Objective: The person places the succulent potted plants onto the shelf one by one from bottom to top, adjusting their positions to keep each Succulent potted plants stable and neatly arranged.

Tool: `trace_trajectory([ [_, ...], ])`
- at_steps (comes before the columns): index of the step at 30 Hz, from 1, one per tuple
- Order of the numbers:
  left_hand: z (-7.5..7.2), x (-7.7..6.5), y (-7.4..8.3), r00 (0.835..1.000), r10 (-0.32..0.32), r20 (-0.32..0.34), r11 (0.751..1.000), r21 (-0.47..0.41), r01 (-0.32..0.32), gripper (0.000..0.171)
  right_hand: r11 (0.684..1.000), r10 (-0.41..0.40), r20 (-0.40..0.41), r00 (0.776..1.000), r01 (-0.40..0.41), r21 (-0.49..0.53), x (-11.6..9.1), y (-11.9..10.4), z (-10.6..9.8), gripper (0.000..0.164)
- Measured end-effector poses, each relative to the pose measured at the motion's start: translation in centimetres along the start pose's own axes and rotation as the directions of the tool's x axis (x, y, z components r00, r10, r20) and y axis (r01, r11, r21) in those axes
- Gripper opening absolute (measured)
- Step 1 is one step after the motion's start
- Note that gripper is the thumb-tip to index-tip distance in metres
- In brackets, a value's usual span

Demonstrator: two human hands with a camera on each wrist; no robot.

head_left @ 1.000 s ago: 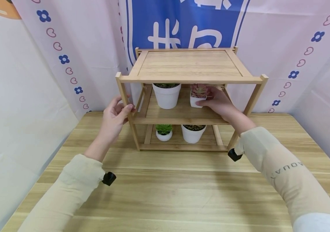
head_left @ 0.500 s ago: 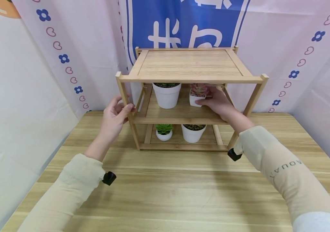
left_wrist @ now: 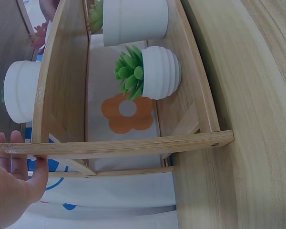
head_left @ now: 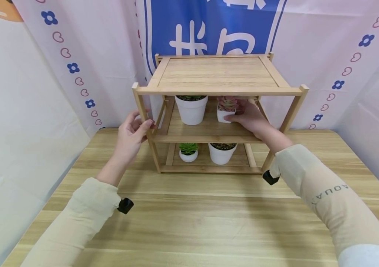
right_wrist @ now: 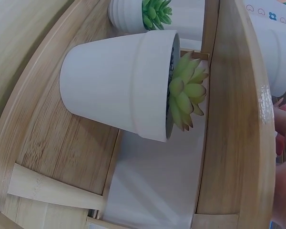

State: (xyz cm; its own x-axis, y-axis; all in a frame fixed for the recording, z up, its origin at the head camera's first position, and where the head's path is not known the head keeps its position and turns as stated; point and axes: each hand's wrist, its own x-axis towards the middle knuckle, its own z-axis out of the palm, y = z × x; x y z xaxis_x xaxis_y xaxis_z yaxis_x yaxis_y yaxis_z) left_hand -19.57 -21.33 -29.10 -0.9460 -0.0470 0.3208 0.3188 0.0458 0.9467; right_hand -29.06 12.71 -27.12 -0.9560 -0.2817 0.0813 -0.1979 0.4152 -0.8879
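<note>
A wooden shelf rack (head_left: 219, 72) stands on the table. My left hand (head_left: 130, 131) grips its front left post, thumb on one side and fingers behind, as the left wrist view also shows. On the middle shelf, my right hand (head_left: 250, 116) holds a small square white pot with a reddish succulent (head_left: 226, 107) by its right side; the far fingers are partly hidden. Left of it, apart, stands a larger white pot (head_left: 191, 111), its plant mostly hidden by the top board. In the right wrist view only part of the right hand (right_wrist: 285, 181) shows.
On the bottom shelf are a small ribbed white pot with a green succulent (left_wrist: 159, 72) and a larger white pot (right_wrist: 119, 83) with a yellow-green succulent. The wooden table (head_left: 192, 218) extends in front. A patterned cloth (head_left: 116, 48) hangs behind the rack.
The reddish succulent's pot has shifted very slightly left on the middle shelf, with my right hand still holding it. My left hand stays on the post.
</note>
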Motion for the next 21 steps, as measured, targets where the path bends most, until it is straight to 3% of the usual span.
trace_trajectory([
  [21,0.17,-0.07,0.12,1.0,-0.004,-0.008,1.0,0.008,0.004,0.039,1.0,-0.006,0.019,1.0,0.006,-0.006,-0.34,-0.21,-0.12,0.07],
])
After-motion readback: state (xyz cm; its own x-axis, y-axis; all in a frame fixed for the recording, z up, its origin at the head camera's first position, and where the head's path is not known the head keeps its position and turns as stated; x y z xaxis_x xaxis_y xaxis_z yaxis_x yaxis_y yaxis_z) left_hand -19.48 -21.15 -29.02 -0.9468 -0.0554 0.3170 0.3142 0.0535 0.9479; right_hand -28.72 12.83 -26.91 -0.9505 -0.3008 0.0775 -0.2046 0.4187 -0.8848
